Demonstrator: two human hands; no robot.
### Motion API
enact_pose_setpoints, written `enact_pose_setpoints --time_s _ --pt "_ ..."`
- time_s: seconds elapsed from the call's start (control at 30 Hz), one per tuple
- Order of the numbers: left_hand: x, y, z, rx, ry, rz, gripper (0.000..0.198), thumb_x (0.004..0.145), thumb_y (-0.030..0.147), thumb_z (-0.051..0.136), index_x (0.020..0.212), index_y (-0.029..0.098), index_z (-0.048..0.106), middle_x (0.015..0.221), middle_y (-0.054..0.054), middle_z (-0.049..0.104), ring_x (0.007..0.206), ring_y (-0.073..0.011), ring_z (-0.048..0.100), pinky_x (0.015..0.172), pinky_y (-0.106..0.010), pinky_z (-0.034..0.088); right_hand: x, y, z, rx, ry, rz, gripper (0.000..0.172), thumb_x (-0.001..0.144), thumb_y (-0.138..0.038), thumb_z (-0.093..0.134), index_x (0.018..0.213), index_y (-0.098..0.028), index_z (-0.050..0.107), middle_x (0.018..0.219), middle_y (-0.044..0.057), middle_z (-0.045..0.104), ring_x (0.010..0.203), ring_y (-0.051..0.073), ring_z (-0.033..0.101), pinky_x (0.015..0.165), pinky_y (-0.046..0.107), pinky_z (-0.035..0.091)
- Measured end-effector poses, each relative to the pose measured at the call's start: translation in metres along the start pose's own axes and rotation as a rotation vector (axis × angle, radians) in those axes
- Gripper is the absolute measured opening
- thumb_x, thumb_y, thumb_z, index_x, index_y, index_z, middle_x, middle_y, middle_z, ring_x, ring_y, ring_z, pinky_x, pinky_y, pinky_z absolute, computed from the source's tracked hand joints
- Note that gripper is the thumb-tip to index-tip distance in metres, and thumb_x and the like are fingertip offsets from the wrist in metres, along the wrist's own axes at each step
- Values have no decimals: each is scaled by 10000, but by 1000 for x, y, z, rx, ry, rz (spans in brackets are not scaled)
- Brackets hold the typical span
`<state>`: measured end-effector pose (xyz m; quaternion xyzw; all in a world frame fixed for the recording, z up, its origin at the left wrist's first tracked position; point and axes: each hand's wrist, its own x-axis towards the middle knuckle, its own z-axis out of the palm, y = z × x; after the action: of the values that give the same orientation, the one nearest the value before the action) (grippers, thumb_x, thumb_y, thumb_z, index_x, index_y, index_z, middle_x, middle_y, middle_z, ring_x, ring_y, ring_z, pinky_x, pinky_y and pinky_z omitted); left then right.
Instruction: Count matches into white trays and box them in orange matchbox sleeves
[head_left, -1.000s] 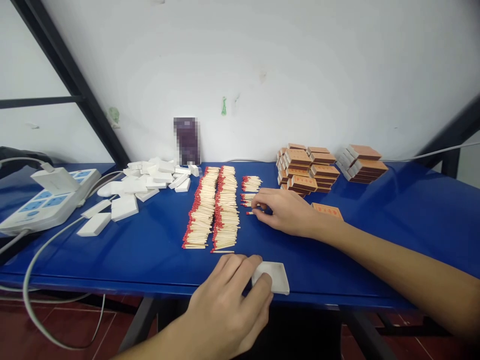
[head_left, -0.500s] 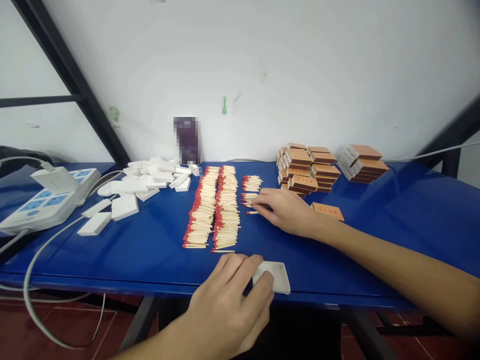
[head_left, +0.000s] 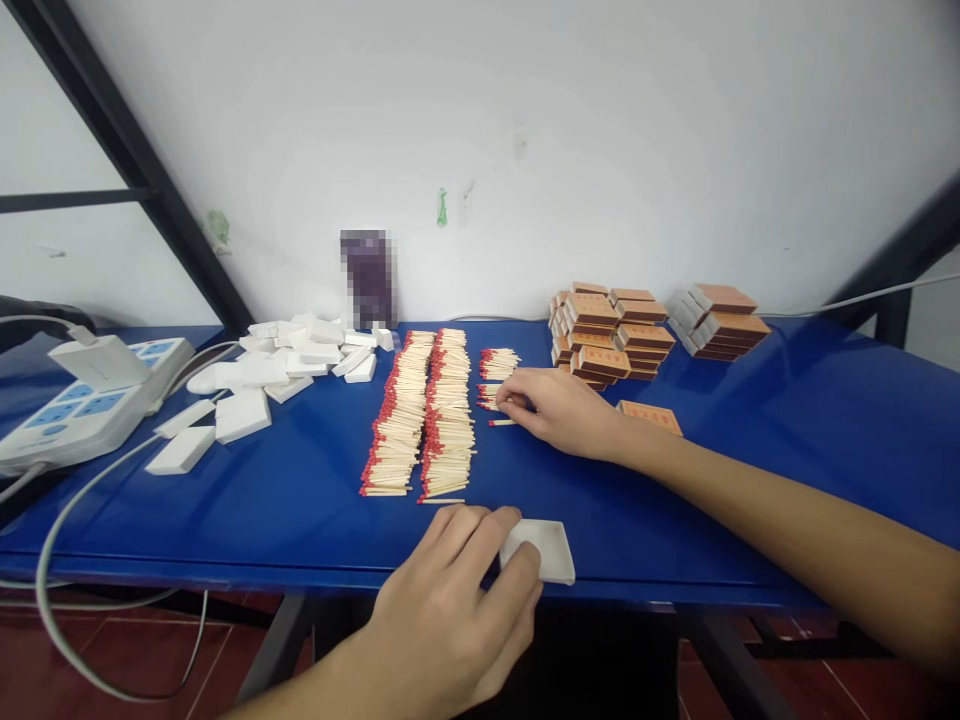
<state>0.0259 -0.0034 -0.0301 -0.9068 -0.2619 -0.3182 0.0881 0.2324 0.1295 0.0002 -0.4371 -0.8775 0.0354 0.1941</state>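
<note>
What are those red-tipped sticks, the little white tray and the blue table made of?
Sticks: pale bare wood by their matte look, with red coated heads.
Tray: probably thin white card, matte, with a raised rim; plastic is possible.
Table: smooth blue top with a soft sheen, likely painted metal or laminate.

A blue-topped metal table [head_left: 787,450] is set against a white plastered wall [head_left: 600,150]. Taken from the table's middle, a white plastic power strip with blue sockets [head_left: 75,405] is laid at nine o'clock, and a white plug block [head_left: 97,358] is seated on it. A grey cable [head_left: 71,510] is looped over the front edge at eight o'clock. A heap of white cardboard trays [head_left: 300,350] is piled at ten o'clock. A blurred purple upright object [head_left: 367,278] is stood by the wall at eleven o'clock. A stack of orange cardboard matchboxes [head_left: 604,335] is built at two o'clock, and a smaller orange stack [head_left: 720,322] is placed farther out on the same line. A single flat orange box [head_left: 651,416] is laid at three o'clock. Red floor tiles [head_left: 135,650] are seen below.
</note>
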Motion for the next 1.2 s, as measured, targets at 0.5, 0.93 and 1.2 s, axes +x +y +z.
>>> enact_pose_setpoints --time_s 0.5,0.93,1.2 --pt "2 0 -1 26 3 -4 163 929 130 502 1002 111 646 1095 -163 640 878 -258 575 759 -411 548 -10 6 -7 -15 -104 -120 169 993 -230 432 953 -195 593 928 46 654 840 187 584 707 291 386" --pt "2 0 0 29 14 5 162 923 131 506 1008 117 643 1091 -164 637 859 -249 579 757 -404 549 -3 1 -6 35 -122 -101 170 994 -255 443 931 -190 587 887 48 636 819 190 574 721 299 405" --pt "2 -2 0 10 1 4 158 912 118 524 1008 100 649 1097 -176 638 867 -264 571 761 -421 540 -2 3 -4 52 -113 -151 199 998 -251 445 985 -193 636 955 62 654 886 199 598 778 316 423"
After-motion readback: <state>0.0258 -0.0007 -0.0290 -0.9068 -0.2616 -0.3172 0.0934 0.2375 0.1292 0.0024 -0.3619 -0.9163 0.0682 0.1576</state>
